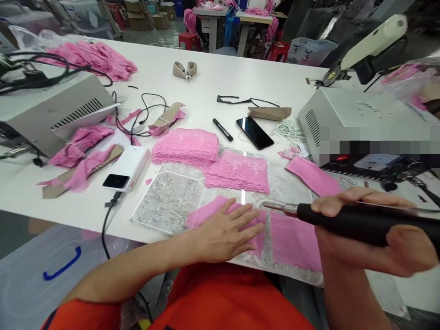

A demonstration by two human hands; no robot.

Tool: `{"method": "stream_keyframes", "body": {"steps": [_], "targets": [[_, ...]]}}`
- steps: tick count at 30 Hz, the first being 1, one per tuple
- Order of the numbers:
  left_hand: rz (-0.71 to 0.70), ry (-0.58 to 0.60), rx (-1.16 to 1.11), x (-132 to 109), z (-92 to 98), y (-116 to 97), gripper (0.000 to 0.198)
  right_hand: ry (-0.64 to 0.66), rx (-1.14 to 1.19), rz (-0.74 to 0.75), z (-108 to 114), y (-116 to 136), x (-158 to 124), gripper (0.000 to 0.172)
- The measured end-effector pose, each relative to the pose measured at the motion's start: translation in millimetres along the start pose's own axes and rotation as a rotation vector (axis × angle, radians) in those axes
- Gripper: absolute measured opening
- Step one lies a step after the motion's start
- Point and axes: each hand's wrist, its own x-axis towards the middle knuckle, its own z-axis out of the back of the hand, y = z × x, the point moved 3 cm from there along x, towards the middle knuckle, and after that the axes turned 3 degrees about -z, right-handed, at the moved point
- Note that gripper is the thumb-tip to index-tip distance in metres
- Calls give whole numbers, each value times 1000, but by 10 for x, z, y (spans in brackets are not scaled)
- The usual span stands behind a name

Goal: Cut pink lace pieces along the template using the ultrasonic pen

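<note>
My left hand [228, 231] lies flat with spread fingers on a pink fabric piece [202, 214] near the table's front edge. My right hand [371, 229] is wrapped round the black handle of a tool [330, 217]. Its thin metal tip points left, close to my left fingertips and above a second pink piece [295, 240]. Beneath the fabric is a grey, speckled board [168, 201]. Two stacks of pink lace, a left one [185, 146] and a right one [237, 172], lie behind my left hand. A pink strip [312, 176] lies right of them.
A white power bank [129, 167] with a cable stands at the left. Behind the lace are a black marker [222, 129] and a phone [255, 133]. Grey metal boxes stand at the left [68, 110] and right [360, 119]. Pink fabric [89, 59] is heaped at the back left.
</note>
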Motion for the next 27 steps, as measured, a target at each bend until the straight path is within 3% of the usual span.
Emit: {"method": "stream_keyframes", "body": {"steps": [5,11,18,27], "targets": [[145,-96,37,-427,208,174,29,73,64,12,-260,-110,20,26],[240,-67,31,-835,242,248,32,200,93,-29,-639,-278,-147,23],[260,-72,8,-863,204,249,34,272,74,-15,-899,-461,-241,20],[268,-125,6,-881,190,243,32,282,90,8,-853,-482,-217,18]]}}
